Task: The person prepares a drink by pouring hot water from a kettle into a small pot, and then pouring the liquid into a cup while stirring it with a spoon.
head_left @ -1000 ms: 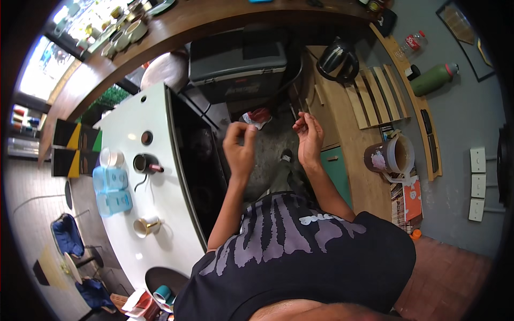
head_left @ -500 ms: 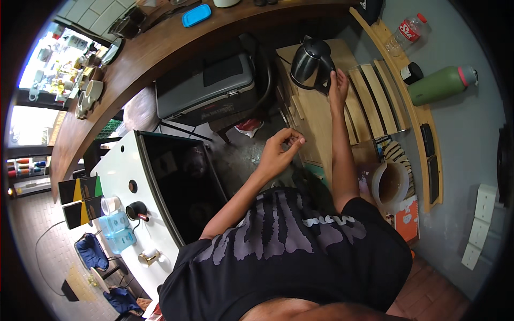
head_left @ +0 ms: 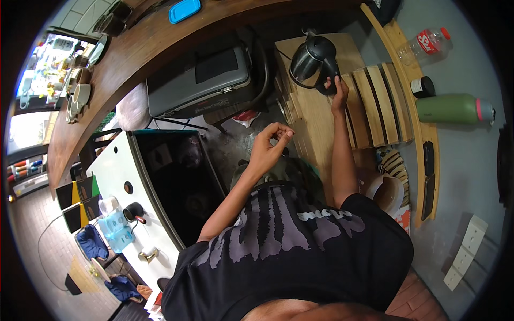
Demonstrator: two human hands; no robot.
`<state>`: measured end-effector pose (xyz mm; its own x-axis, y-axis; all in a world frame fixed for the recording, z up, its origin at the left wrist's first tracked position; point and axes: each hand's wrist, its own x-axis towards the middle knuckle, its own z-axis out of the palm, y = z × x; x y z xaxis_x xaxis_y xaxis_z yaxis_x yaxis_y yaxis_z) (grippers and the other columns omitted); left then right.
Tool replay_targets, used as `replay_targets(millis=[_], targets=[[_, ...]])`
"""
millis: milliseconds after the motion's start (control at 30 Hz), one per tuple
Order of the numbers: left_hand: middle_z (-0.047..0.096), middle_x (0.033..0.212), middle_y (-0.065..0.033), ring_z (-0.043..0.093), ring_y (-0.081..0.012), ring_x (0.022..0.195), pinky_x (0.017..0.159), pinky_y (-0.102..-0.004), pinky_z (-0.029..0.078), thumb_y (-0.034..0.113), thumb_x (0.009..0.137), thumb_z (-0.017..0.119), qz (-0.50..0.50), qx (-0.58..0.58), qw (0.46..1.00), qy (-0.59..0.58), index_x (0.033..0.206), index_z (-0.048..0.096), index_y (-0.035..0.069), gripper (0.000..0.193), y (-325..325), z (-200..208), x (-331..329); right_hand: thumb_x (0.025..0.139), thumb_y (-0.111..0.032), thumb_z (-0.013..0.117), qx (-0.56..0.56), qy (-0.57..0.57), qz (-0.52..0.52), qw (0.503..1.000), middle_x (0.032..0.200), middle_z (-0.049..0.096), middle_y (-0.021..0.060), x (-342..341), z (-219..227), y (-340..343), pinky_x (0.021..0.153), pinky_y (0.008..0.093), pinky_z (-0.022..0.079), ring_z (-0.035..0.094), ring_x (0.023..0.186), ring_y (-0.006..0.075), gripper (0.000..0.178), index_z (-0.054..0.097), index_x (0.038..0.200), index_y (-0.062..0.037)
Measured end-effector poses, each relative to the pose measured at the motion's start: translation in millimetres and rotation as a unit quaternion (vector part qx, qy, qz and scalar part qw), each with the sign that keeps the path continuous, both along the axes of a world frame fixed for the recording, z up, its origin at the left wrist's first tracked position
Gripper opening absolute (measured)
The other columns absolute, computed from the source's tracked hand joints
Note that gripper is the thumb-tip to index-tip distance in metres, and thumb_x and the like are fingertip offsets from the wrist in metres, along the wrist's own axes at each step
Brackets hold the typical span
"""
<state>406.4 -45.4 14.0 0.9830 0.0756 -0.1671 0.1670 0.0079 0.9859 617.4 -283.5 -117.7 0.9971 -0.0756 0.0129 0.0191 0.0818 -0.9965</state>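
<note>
Right now, the right hand [head_left: 337,96] is at the handle of a shiny black kettle [head_left: 305,63]. Its fingers are curled around the handle, and some tips show in the gap between the handle and the kettle. I cannot tell how hard they squeeze. The kettle is at the far end of a wooden bench [head_left: 316,120], with its round lid on.

The left hand [head_left: 266,148] is up in the air, in front of the belly and well apart from the kettle. Its fingers are bent in toward the thumb, so the gap is narrow. I cannot tell if the tips touch.

Just to the right of the kettle is a wooden rack [head_left: 379,101] with long slats. A big jug [head_left: 390,193] is near the right elbow. Along the wall runs a wooden ledge [head_left: 426,134]. It has a clear bottle [head_left: 415,49] with a red cap, a small dark jar [head_left: 425,86] and a fat green bottle [head_left: 447,109].

To the left of the kettle is a big gray cooler box [head_left: 193,96] with its lid down. On the left side, a white bench [head_left: 110,166] has a dark mug [head_left: 131,212], a see-through blue box [head_left: 115,230] and a light cup [head_left: 148,255].
</note>
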Motion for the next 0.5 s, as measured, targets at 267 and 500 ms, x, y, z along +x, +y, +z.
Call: replay_targets(millis=[267, 500], targets=[[0.065, 0.085, -0.0023, 0.057, -0.0096, 0.08, 0.077, -0.0284, 0.048, 0.017, 0.101, 0.071, 0.027, 0.014, 0.999, 0.034, 0.102, 0.072, -0.001, 0.018, 9, -3, -4, 0.081, -0.033, 0.094, -0.186, 0.081, -0.059, 0.978, 0.064, 0.063, -0.0015, 19, 10, 12, 0.056, 0.0264, 0.042, 0.055, 0.057, 0.0072, 0.036, 0.072, 0.074, -0.005], [0.067, 0.086, -0.003, 0.058, -0.0104, 0.08, 0.077, -0.0285, 0.049, 0.016, 0.1, 0.07, 0.079, 0.049, 0.996, 0.006, 0.102, 0.073, -0.001, 0.017, 22, -5, -17, 0.084, -0.032, 0.091, -0.16, 0.021, -0.179, 0.971, 0.059, 0.065, 0.002, 19, 8, 25, 0.052, 0.0306, 0.042, 0.058, 0.053, 0.0121, 0.036, 0.079, 0.078, 0.0019]])
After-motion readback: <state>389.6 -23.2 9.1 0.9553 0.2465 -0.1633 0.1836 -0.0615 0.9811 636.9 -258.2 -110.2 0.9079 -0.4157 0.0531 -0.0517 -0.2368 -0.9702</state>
